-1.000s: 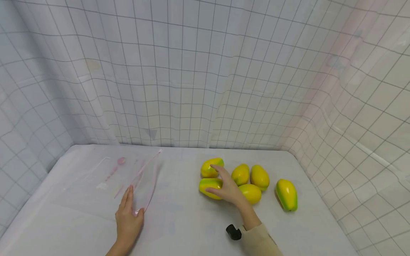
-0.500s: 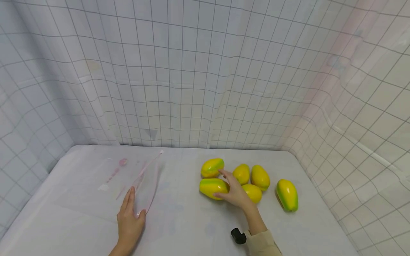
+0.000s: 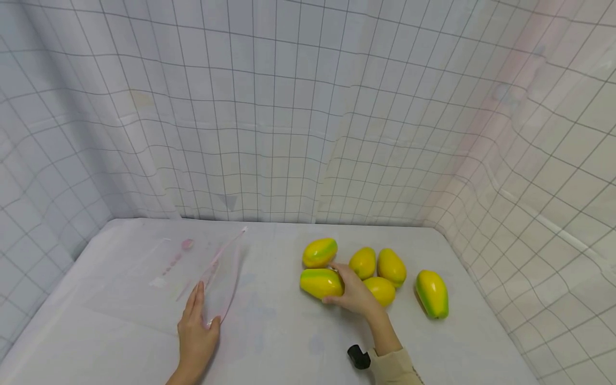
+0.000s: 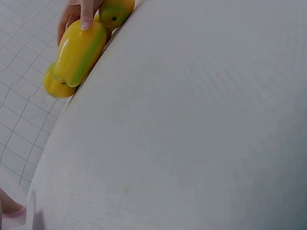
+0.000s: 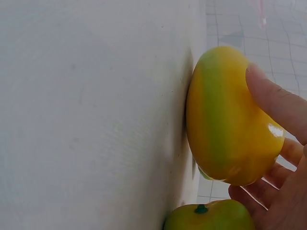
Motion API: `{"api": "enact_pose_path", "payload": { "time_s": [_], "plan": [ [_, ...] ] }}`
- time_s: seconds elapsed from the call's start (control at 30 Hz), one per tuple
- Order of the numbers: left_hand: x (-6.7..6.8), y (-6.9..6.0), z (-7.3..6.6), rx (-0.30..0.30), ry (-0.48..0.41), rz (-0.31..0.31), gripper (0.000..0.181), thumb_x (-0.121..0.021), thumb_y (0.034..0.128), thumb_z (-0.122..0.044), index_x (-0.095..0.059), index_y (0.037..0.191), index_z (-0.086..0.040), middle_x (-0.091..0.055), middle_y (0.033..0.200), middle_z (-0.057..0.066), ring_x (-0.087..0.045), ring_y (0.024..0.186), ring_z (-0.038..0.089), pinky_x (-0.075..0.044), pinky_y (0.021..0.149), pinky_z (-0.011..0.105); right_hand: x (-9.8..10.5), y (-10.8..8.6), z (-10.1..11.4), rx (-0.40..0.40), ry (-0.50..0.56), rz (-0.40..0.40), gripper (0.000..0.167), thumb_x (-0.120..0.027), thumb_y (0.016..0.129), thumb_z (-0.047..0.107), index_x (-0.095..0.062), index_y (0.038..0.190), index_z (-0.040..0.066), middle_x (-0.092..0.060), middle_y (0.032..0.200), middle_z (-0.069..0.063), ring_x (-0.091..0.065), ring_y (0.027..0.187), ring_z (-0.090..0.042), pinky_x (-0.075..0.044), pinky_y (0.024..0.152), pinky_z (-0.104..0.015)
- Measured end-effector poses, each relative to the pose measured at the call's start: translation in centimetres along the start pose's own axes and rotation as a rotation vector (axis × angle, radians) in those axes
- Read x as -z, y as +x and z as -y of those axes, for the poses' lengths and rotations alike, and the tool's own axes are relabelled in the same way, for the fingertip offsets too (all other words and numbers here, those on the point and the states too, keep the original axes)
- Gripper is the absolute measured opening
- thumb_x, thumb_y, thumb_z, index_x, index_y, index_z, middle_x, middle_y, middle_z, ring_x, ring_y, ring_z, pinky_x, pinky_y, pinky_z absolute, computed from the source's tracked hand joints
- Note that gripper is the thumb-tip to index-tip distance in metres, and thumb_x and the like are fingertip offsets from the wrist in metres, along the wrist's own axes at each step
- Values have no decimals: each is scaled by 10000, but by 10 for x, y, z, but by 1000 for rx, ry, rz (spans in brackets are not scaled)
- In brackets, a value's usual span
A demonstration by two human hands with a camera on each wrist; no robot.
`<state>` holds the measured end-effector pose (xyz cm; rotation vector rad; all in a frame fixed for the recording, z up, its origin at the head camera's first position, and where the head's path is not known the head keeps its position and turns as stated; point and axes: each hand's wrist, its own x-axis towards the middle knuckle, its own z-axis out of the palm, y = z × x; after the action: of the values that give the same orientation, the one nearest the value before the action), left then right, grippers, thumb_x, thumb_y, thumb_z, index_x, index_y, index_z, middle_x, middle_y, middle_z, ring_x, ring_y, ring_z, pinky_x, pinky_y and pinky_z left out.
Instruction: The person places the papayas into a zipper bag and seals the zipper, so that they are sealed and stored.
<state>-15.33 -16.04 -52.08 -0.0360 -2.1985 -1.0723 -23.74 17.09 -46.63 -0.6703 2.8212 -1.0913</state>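
Observation:
My right hand [image 3: 357, 295] curls round a yellow papaya [image 3: 318, 283] with a green stripe, lying on its side. In the right wrist view the thumb presses one side of it and the fingers lie along the other. The left hand [image 3: 194, 332] rests on a clear plastic bag [image 3: 130, 294] with pink edges, its fingers straight and its thumb at the bag's mouth. Only a fingertip [image 4: 10, 205] of it shows in the left wrist view. Another papaya [image 3: 320, 252] lies just behind the held one.
Several more papayas lie to the right: a cluster beside the right hand, including a papaya [image 3: 391, 267], and a lone papaya [image 3: 431, 294] farther right. A black wrist camera [image 3: 358, 356] sits by the right sleeve. Gridded curtains [image 3: 269, 133] surround the white table [image 3: 274, 347].
My right hand has come down from above the fruit and its fingers have closed round the front-left papaya. The left hand stays nearly still on the bag.

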Motion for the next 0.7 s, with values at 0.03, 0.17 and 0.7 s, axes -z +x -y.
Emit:
{"api": "enact_pose_path", "payload": {
  "time_s": [0.03,0.17,0.7],
  "plan": [
    [0,0,0,3,-5,1,975,-676,531,229,-306,1404,4,-369,1332,317,-378,1139,540,-326,839,655,0,0,0,1,-7,4,824,-784,679,291,-380,1365,81,-469,1313,-98,-442,1196,-251,-335,995,-459],
    [-1,0,0,10,-11,-1,970,-674,532,231,-312,1402,3,-367,1335,317,-372,1146,541,-316,847,661,-1,0,0,16,-23,2,795,-781,684,273,-397,1349,68,-485,1294,-79,-448,1192,-249,-338,993,-457],
    [-2,-1,2,-4,1,-11,988,-683,519,227,-312,1405,-7,-377,1330,310,-385,1143,528,-327,845,649,-6,4,3,54,60,-73,688,-785,685,225,-474,1276,59,-517,1244,-72,-477,1150,-226,-353,984,-434]
  ]
}}
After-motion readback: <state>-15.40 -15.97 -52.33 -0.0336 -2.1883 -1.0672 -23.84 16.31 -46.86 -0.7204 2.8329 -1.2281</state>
